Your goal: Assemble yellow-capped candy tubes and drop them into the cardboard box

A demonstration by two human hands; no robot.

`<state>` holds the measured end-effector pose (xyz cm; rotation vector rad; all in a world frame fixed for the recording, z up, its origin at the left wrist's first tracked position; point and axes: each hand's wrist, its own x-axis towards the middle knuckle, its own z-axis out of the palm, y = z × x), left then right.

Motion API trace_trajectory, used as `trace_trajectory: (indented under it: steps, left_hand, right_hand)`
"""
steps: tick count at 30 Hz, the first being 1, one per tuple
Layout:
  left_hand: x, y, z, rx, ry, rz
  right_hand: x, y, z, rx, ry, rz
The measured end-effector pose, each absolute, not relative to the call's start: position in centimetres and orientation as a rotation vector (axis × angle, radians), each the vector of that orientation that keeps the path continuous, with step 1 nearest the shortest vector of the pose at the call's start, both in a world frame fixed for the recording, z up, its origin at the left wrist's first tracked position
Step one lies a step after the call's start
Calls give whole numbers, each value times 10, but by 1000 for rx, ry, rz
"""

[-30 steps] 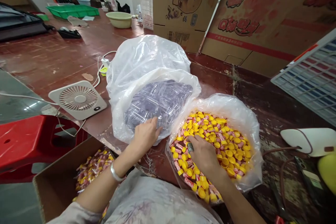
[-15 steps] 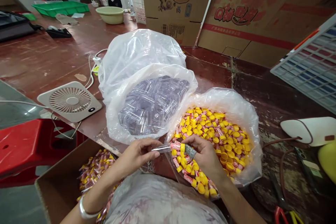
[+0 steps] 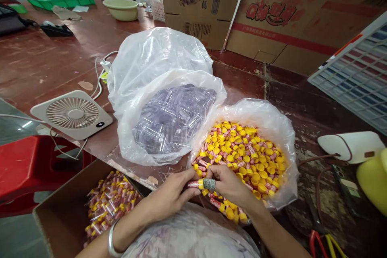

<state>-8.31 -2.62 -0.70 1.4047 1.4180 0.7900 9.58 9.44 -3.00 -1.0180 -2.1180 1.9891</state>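
My left hand [image 3: 173, 191] pinches a clear tube [image 3: 193, 184] with a pink-and-white roll inside and a yellow cap at its right end. Against that cap my right hand [image 3: 226, 183] presses, its fingers closed, with grey wrapping [image 3: 209, 185] around a fingertip. Just beyond the hands, a translucent bag [image 3: 287, 129] holds yellow caps with pink rolls [image 3: 263, 161]. To its left, another white bag [image 3: 127, 145] is full of clear tubes [image 3: 172, 121]. Capped, filled tubes [image 3: 111, 205] lie in a cardboard box [image 3: 57, 217] at the lower left.
A white fan [image 3: 75, 113] sits at the table's left edge above a red stool [image 3: 27, 165]. On the right are a white device [image 3: 350, 147], a phone [image 3: 352, 193] and scissors [image 3: 319, 242]. Cardboard boxes [image 3: 269, 20] stand behind, beside a white basket [image 3: 356, 76].
The pink roll has gone into the clear tube, and the yellow cap now sits at its end. My hands have come closer together and slightly lower. The view has shifted a little.
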Motion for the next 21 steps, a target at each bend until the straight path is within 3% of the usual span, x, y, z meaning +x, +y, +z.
trace_trajectory:
  steps: [7, 11, 13, 17, 21]
  left_hand:
    - [-93, -31, -13, 1537, 1590, 574]
    - [-130, -23, -9, 1679, 1988, 396]
    - [-148, -11, -9, 1840, 2144, 269]
    - [-161, 23, -10, 2226, 2190, 46]
    - [-155, 52, -14, 2443, 2076, -48]
  right_hand:
    - [99, 104, -21, -939, -2505, 1574]
    - [111, 132, -8, -986, -2797, 517]
    - [113, 142, -9, -860, -2969, 185]
    - [110, 147, -21, -677, -3078, -59]
    - [112, 148, -29, -608, -2965, -18]
